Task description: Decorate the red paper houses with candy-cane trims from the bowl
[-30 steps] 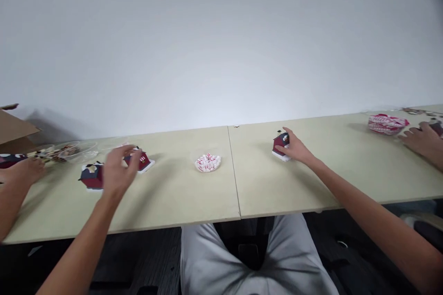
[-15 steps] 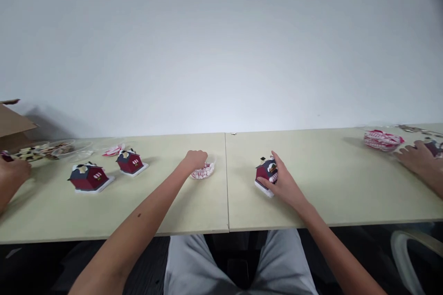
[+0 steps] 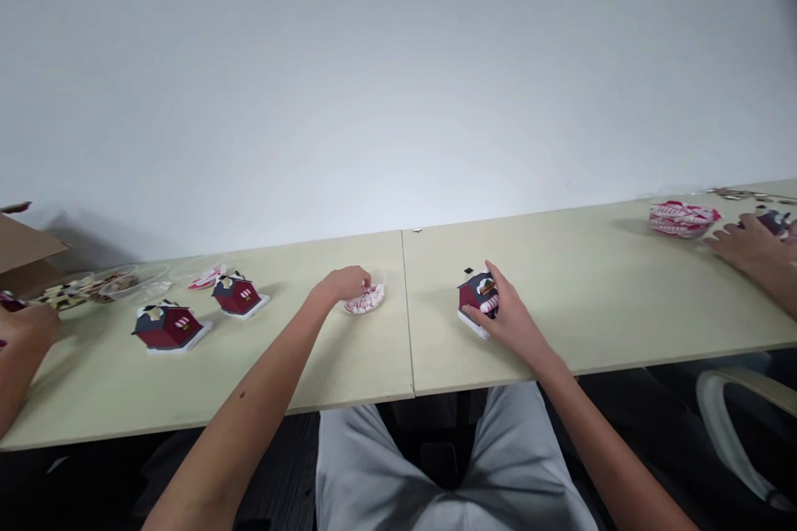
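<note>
My right hand (image 3: 507, 315) is wrapped round a small model house (image 3: 471, 296) with dark red walls, a dark blue roof and a white base, standing on the table (image 3: 529, 257). At the middle of the table, my left hand (image 3: 349, 283) reaches over the rim of a clear bowl (image 3: 367, 301) of small red-and-white pieces. Its fingers are bent together down at the pieces; whether one is pinched between them is too small to make out. A tiny dark piece (image 3: 469, 270) lies just behind the house.
Two more model houses, a nearer one (image 3: 168, 327) and a farther one (image 3: 237, 295), stand at left. Behind them are clear bowls and a cardboard box (image 3: 28, 253). Other people's hands work at the far left (image 3: 28, 340) and far right (image 3: 756, 245), near a red-and-white filled bowl (image 3: 683, 220).
My left hand has turned, its fingers now showing over the bowl's pieces. My right hand keeps its hold on the house. The whole view has tilted slightly.
</note>
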{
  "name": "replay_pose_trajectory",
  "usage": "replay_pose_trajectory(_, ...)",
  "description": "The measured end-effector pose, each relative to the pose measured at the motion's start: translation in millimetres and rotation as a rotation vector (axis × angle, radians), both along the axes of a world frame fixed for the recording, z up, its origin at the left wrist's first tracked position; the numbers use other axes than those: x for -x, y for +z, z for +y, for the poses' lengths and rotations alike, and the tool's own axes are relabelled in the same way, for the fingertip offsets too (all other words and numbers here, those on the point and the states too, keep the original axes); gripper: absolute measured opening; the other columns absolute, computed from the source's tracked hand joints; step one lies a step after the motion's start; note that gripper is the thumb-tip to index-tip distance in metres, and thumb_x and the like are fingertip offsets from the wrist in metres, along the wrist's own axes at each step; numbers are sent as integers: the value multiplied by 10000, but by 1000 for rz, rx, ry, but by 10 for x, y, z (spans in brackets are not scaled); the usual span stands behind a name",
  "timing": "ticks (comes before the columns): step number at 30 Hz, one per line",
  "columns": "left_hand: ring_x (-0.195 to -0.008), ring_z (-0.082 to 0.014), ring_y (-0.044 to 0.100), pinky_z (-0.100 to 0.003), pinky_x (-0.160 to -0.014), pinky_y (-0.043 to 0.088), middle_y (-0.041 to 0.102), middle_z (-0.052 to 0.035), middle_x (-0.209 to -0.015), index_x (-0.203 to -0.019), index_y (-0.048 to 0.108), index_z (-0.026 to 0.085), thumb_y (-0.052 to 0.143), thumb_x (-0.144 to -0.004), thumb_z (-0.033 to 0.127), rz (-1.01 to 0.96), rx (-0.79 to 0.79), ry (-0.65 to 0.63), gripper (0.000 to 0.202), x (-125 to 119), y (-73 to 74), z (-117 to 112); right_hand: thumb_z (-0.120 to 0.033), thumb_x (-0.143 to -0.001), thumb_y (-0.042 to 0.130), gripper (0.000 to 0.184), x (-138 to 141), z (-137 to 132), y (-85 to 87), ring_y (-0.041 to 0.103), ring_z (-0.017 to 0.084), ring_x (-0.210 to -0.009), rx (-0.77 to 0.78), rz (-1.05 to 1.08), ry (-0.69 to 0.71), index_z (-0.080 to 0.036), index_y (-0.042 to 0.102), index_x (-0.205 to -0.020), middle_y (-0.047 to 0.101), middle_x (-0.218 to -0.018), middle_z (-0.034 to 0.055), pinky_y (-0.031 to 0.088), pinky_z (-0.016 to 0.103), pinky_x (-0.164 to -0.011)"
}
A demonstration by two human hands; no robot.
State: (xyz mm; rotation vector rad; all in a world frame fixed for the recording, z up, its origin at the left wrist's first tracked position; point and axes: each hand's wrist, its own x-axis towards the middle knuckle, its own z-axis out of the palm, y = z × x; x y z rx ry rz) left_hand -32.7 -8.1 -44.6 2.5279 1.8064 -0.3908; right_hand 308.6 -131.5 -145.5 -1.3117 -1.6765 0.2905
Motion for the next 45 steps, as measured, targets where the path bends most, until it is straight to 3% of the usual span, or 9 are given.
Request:
replay_pose_trajectory(5, -918, -261, 670, -326, -745, 490, 726, -116, -1146, -990, 740, 205, 548, -809, 223, -38, 7, -15, 264, 23, 47, -24, -537, -862, 663, 923, 0, -9, 0, 495, 322, -1338, -6, 1, 11, -262, 187, -1602, 470, -1501, 152, 427, 519, -1111)
replay_pose_trajectory(11, -1005, -250, 661, -291, -774, 474, 712, -96, -1223, -1066, 726, 222, 554, -786, 243, -105, 47, -58, 329, 59, 41, -9, -529, -863, 665, 916, -2, -27, 10, 496, 321, -1331, -1, 7, 14, -269, 192, -1603, 480, -1485, 148, 427, 522, -1108)
replay_pose_trajectory(20, -791, -241, 654, -313, -673, 437, 738, -115, -958, -809, 673, 186, 537, -787, 278, -202, 46, -46, 166, 103, 73, 107, -516, -860, 669, 909, 30, -51, 83, 486, 308, -1347, 53, 34, 24, -260, 206, -1600, 478, -1480, 151, 428, 493, -1118)
replay_pose_trajectory(23, -781, -218, 640, -303, -655, 432, 722, -106, -1024, -932, 623, 199, 451, -886, 326, -309, -11, -48, 219, 59, 229, -24, -503, -860, 671, 901, 27, -48, 70, 479, 303, -1364, 59, 41, 19, -272, 208, -1598, 461, -1504, 144, 419, 489, -1131)
replay_pose_trajectory(27, -879, -212, 632, -308, -749, 469, 699, -68, -1042, -1099, 574, 221, 408, -979, 421, -760, -117, -200, 286, -288, 347, -457, -508, -862, 675, 914, 19, -35, 52, 453, 310, -1399, 38, 44, 33, -275, 193, -1603, 425, -1547, 148, 403, 501, -1149)
replay_pose_trajectory(32, -909, -202, 620, -300, -822, 475, 687, -67, -991, -1037, 628, 205, 522, -974, 452, -1268, -6, -381, 277, -1002, -90, -975, -519, -835, 719, 997, 7, -20, 28, 322, 306, -1500, -49, 51, 22, -282, 137, -1609, 319, -1624, 137, 328, 516, -1213)
replay_pose_trajectory(37, -633, -112, 497, -240, -598, 407, 613, -22, -864, -956, 643, 194, 639, -911, 483, -1679, 128, -235, 292, -1525, -678, -1018, -505, -846, 716, 959, 7, -35, 23, 289, 288, -1518, -106, -10, 39, -303, 159, -1599, 322, -1618, 125, 309, 507, -1229)
replay_pose_trajectory(42, -555, -85, 452, -207, -502, 350, 497, 43, -703, -923, 568, 212, 697, -855, 535, -1961, 374, -18, 354, -1716, -861, -999, -454, -900, 657, 836, 10, -41, 53, 392, 277, -1445, -91, -67, 82, -308, 211, -1592, 421, -1547, 122, 369, 487, -1190)
replay_pose_trajectory(45, -594, -87, 501, -192, -493, 354, 548, 28, -732, -915, 542, 207, 726, -837, 518, -1970, 416, -8, 370, -1740, -891, -1019, -444, -911, 639, 814, 4, -38, 64, 450, 288, -1383, -107, -85, 69, -271, 228, -1593, 475, -1483, 142, 401, 493, -1154)
